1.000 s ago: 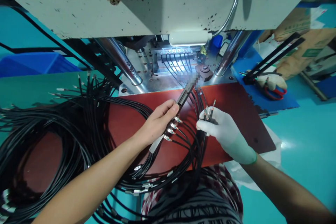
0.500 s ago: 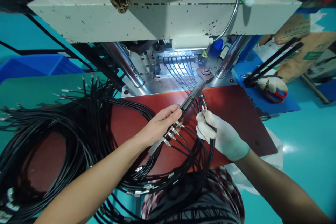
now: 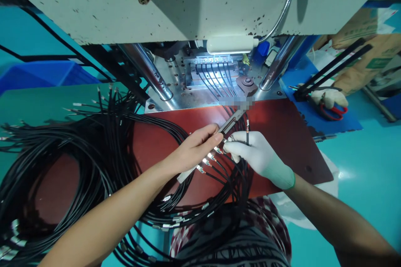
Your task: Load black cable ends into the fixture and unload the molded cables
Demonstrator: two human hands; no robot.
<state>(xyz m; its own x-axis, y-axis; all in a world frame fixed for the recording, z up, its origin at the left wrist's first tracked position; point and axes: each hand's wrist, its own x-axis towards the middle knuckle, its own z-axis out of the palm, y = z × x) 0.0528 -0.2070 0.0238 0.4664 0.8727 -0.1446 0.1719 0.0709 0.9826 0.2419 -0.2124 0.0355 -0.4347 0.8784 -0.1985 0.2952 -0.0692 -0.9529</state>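
Left hand (image 3: 197, 146) has its grip clenched on a slim metal bar (image 3: 230, 122); beside it, the gloved right hand (image 3: 255, 154) pinches black cable ends (image 3: 247, 127).

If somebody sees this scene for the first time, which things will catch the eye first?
First the two hands at the centre: the bare left hand holds a narrow metal bar with cable ends clipped along it, and the white-gloved right hand pinches black cables. To the left sprawls a big coil of black cables over the red board.

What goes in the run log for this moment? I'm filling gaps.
left hand: grips metal bar | right hand: gloved, pinches cable end beside bar | loose cables left
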